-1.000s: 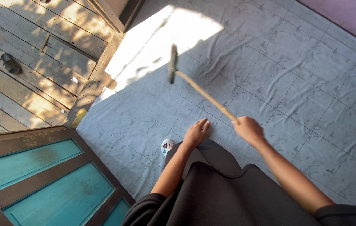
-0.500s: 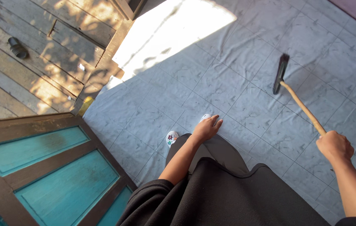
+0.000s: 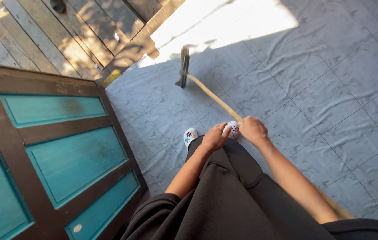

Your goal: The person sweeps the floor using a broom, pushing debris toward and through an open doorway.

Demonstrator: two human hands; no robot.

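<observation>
Swung back from the right, the broom head [image 3: 183, 66] now sits far left on the grey tiled floor [image 3: 331, 89], near the sunlit doorway. Right hand [image 3: 253, 130] is closed around the wooden broom handle [image 3: 213, 97]. Left hand [image 3: 215, 137] hangs empty, fingers loosely extended, above the patterned white shoes [image 3: 190, 135].

The floor [image 3: 331, 102] is laid with grey square tiles, mottled with darker streaks and split by thin grout lines. A bright patch of sunlight [image 3: 229, 22] falls across the tiles at the top, edged by soft shadows. On the left stands a wooden door [image 3: 42, 146] with a dark brown frame and teal panels. Beyond the threshold [image 3: 140, 44], a deck of weathered wooden planks [image 3: 29, 35] lies in dappled light, with a small dark object [image 3: 58, 5] resting on it.
</observation>
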